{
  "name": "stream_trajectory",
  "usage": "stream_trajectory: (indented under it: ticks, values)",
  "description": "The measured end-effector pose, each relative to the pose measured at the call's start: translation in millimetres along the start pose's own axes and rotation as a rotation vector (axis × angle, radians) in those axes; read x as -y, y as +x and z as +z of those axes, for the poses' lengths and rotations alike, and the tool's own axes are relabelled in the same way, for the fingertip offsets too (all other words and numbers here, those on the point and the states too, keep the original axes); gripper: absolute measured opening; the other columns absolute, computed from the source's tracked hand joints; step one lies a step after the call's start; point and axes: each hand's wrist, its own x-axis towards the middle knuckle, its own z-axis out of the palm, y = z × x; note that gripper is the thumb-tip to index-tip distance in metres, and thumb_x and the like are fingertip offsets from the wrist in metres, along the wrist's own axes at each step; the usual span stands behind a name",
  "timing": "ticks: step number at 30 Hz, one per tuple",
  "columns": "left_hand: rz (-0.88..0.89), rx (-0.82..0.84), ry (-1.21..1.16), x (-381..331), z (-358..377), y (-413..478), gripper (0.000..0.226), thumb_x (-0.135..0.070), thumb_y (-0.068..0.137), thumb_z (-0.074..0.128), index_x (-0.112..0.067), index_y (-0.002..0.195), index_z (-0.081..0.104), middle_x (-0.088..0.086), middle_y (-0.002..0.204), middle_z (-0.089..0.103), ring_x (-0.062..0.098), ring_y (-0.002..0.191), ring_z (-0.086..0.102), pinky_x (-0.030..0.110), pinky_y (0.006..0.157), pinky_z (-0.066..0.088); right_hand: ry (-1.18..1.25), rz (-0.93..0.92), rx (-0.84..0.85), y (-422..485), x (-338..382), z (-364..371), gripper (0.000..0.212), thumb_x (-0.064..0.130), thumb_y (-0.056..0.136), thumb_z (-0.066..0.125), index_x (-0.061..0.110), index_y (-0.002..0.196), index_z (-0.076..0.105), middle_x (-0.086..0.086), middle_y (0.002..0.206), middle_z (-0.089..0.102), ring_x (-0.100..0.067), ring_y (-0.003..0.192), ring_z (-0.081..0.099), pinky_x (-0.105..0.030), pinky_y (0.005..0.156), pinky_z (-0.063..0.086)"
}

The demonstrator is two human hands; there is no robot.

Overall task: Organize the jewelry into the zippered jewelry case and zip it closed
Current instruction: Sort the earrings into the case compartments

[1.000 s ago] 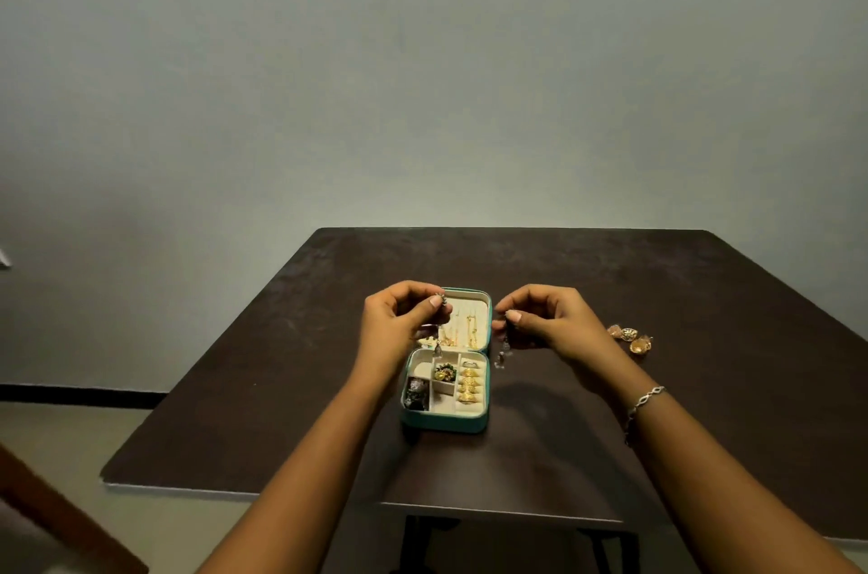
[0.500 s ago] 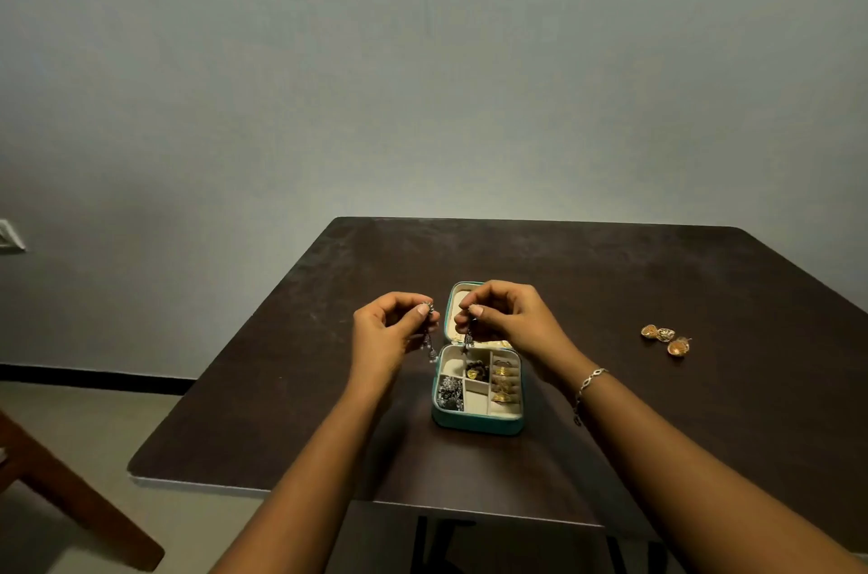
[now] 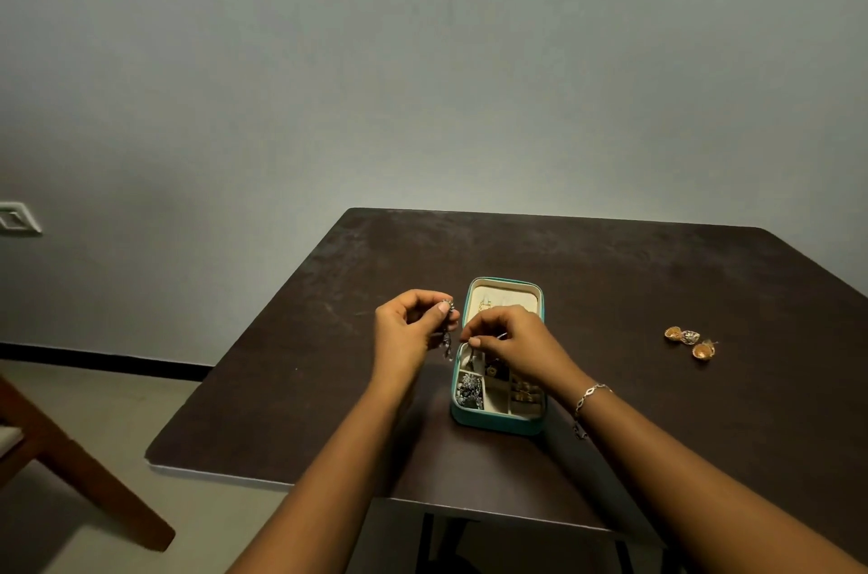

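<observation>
Dark tabletop under a grey wall holds an open teal jewelry case near its front edge, with bare surface all around. Left hand pinches a dangling silver earring just left of the case; right hand hovers over the compartments, fingertips closed on something small. Gold earrings lie well apart, right.
</observation>
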Motion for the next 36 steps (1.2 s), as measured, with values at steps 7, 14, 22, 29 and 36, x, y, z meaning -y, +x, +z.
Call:
stream_trajectory:
  ticks: [7, 14, 22, 29, 36]
  values:
    - [0.002, -0.005, -0.010, 1.6, 0.3, 0.1, 0.015, 0.003, 0.086, 0.056, -0.009, 0.080, 0.064, 0.009, 0.073, 0.066, 0.007, 0.060, 0.063, 0.014, 0.054, 0.049, -0.147, 0.070, -0.027, 5.7, -6.8, 6.7, 0.008, 0.006, 0.078, 0.066, 0.012, 0.080, 0.070, -0.005, 0.081, 0.072, -0.014, 0.073, 0.066, -0.016, 0.061, 0.046]
    - [0.023, -0.011, 0.028, 3.7, 1.1, 0.8, 0.017, 0.004, 0.085, 0.056, -0.010, 0.078, 0.064, 0.008, 0.071, 0.062, 0.015, 0.065, 0.061, 0.014, 0.052, 0.049, -0.302, 0.042, -0.031, 10.6, -10.9, 9.9, 0.010, 0.013, 0.079, 0.066, 0.016, 0.085, 0.074, 0.011, 0.061, 0.050, -0.003, 0.060, 0.042, -0.005, 0.051, 0.030]
    - [-0.002, 0.015, 0.058, 9.0, 12.1, 10.2, 0.014, 0.003, 0.086, 0.057, -0.008, 0.082, 0.065, 0.005, 0.073, 0.064, 0.008, 0.061, 0.062, 0.018, 0.055, 0.053, -0.086, 0.048, -0.275, 1.6, -24.4, -8.3, 0.008, 0.020, 0.085, 0.062, 0.018, 0.086, 0.070, 0.003, 0.085, 0.068, -0.013, 0.084, 0.057, -0.033, 0.075, 0.045]
    - [-0.028, 0.034, 0.111, 17.1, 22.5, 21.6, 0.018, 0.003, 0.086, 0.056, -0.011, 0.079, 0.065, 0.007, 0.076, 0.065, 0.016, 0.070, 0.061, 0.025, 0.062, 0.053, 0.040, 0.104, -0.416, -36.4, -53.9, -33.9, 0.008, 0.018, 0.087, 0.059, 0.019, 0.085, 0.067, 0.002, 0.086, 0.065, -0.016, 0.084, 0.056, -0.033, 0.073, 0.045]
    - [0.016, 0.008, 0.298, 34.5, 23.8, 23.6, 0.015, -0.001, 0.082, 0.062, -0.014, 0.080, 0.070, 0.006, 0.084, 0.071, 0.019, 0.083, 0.066, 0.033, 0.076, 0.055, 0.113, 0.143, -0.450, -56.5, -72.3, -39.2, 0.010, 0.016, 0.087, 0.060, 0.017, 0.083, 0.069, 0.002, 0.086, 0.066, -0.014, 0.085, 0.058, -0.035, 0.075, 0.046]
